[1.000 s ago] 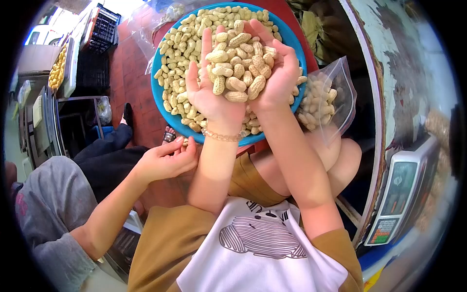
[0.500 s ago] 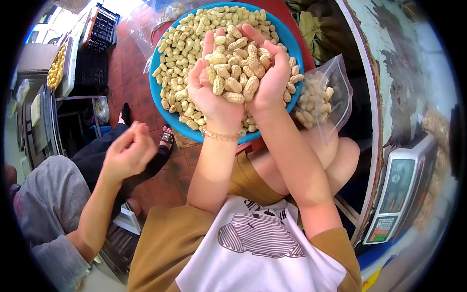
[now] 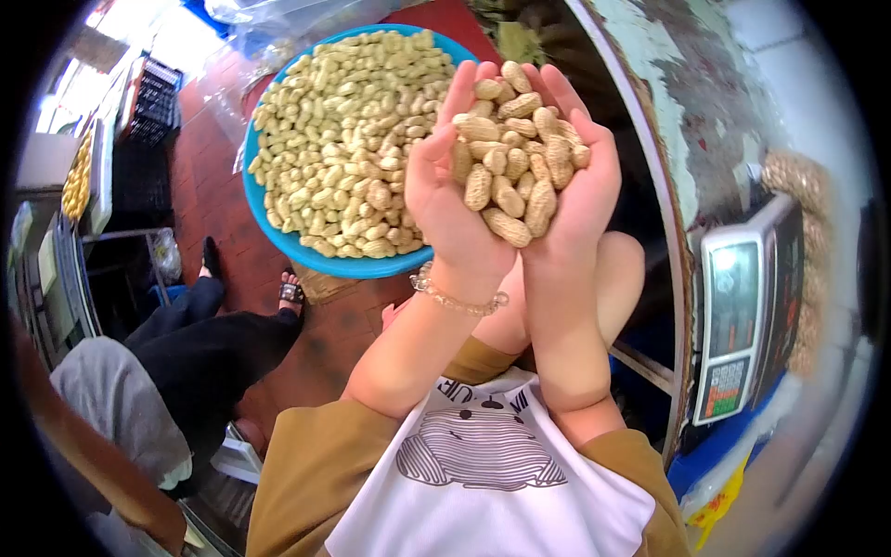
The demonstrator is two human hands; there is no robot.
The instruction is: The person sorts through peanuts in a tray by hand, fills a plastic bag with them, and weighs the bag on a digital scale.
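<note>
My left hand [image 3: 452, 209], with a beaded bracelet on its wrist, and my right hand [image 3: 583, 204] are cupped together, palms up. A heap of unshelled peanuts [image 3: 516, 158] lies in the bowl they form, fingers curled up around it. Both hands are held at the right side of a round blue basin [image 3: 325, 265], overlapping its rim. The basin is filled with many more peanuts [image 3: 348, 148]. The zip bag of peanuts seen earlier is hidden behind my hands and arms.
At right a digital scale [image 3: 738, 316] stands on a worn ledge, with bagged peanuts [image 3: 798, 186] beside it. Another person's arm [image 3: 102, 455] and legs [image 3: 204, 343] are at left. A black crate [image 3: 153, 97] stands farther back on the red tiled floor [image 3: 209, 167].
My cupped hands have moved right with the peanuts, from over the basin's middle to its right side. The view has shifted. The other person's fist has gone from beside my left arm.
</note>
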